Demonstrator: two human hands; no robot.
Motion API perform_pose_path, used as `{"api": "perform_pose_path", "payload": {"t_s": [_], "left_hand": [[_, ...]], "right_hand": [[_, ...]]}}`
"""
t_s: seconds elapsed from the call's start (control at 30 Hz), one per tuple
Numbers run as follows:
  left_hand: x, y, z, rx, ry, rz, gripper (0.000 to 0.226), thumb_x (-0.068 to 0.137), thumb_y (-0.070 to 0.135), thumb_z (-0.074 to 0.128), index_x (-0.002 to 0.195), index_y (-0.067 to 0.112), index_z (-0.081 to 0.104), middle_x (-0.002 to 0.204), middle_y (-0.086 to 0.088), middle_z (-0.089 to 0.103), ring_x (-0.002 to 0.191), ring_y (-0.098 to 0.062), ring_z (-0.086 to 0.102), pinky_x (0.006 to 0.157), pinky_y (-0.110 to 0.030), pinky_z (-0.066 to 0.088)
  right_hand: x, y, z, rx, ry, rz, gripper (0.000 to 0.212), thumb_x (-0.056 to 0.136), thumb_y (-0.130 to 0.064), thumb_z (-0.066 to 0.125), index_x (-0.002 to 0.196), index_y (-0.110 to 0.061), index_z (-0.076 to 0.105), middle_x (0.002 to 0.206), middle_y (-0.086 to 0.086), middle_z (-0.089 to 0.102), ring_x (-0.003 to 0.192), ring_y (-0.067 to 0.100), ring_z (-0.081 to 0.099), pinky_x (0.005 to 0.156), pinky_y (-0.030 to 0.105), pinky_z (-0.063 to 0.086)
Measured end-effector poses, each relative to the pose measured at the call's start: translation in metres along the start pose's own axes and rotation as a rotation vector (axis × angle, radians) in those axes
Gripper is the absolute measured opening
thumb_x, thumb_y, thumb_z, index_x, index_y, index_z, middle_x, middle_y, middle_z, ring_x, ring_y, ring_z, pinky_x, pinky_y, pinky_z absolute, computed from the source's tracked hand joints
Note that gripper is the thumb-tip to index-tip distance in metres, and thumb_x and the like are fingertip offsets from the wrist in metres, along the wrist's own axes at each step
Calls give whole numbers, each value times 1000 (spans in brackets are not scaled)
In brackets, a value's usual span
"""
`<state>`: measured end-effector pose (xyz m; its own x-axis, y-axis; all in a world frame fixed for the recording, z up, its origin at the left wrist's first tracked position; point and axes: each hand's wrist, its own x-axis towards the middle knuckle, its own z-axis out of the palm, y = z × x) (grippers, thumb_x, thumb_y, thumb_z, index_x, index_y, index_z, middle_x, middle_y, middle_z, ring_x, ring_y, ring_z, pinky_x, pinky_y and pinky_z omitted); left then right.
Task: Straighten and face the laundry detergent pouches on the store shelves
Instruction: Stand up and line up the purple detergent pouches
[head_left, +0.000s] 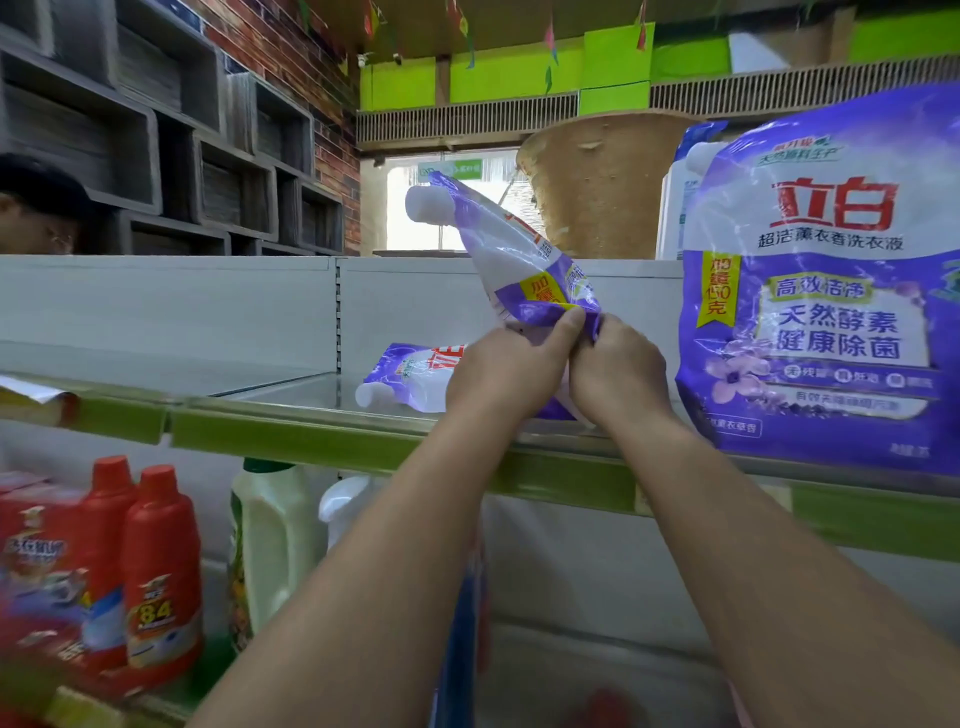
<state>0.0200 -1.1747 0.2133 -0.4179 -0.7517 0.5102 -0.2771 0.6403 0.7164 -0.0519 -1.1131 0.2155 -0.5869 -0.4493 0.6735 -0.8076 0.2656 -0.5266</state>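
A purple detergent pouch with a white cap is lifted above the top shelf, tilted with its cap up and to the left. My left hand and my right hand both pinch its lower part. A second purple pouch lies flat on the shelf behind my left hand, cap toward the left. At the right a large purple pouch stands upright with its front label facing me.
A white and blue bottle stands behind the large pouch. Red bottles, a pale green jug and a white cap sit on the lower shelf. A person's head shows beyond the shelf at far left.
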Motion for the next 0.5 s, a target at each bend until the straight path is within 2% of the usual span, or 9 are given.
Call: {"api": "perform_pose_path", "payload": {"t_s": [0.07,0.17,0.27,0.33,0.4,0.47,0.5], "left_hand": [[3,-1,2,-151,-24,-64,79,79,77,47,119,9,58,114,-12,64,107,-29,59,89,-36,49],[7,8,4,-477,-54,-196,90,70,74,62,131,9,47,118,-7,62,107,-26,60,95,-39,49],[10,15,8,-751,-79,-332,94,63,61,78,132,9,44,117,-9,62,102,-30,63,90,-48,53],[13,14,12,-911,-51,-362,83,64,44,86,129,8,48,114,-11,65,96,-29,67,84,-50,56],[19,9,14,-1038,-32,-374,64,70,25,83,123,4,56,111,-15,68,91,-26,69,83,-49,56],[26,4,11,-1034,-10,-372,37,74,10,73,108,0,63,98,-17,70,80,-26,66,80,-44,58],[30,1,8,-1020,11,-364,25,75,4,69,99,2,64,88,-15,69,73,-26,64,73,-40,59]], "right_hand": [[-1,0,1,3,-2,2,35,100,-30,36,115,-5,55,117,20,59,110,37,49,96,43,37],[0,2,4,-27,-26,-22,35,99,-33,38,115,-6,54,116,18,59,111,35,49,96,42,35],[1,2,7,-11,-53,-18,35,97,-37,39,113,-10,54,115,20,57,113,37,46,96,40,32],[-1,1,10,-28,-98,-22,37,93,-37,43,122,-15,50,124,20,52,119,38,42,98,39,30],[-4,2,11,-37,-134,-45,47,88,-37,49,131,-21,45,133,17,46,125,36,36,101,40,31],[-8,1,9,-19,-132,-72,54,83,-41,57,133,-23,45,135,13,44,126,34,33,99,39,33],[-8,1,8,-11,-126,-89,59,81,-44,60,133,-23,45,135,11,44,126,33,33,99,38,33]]}}
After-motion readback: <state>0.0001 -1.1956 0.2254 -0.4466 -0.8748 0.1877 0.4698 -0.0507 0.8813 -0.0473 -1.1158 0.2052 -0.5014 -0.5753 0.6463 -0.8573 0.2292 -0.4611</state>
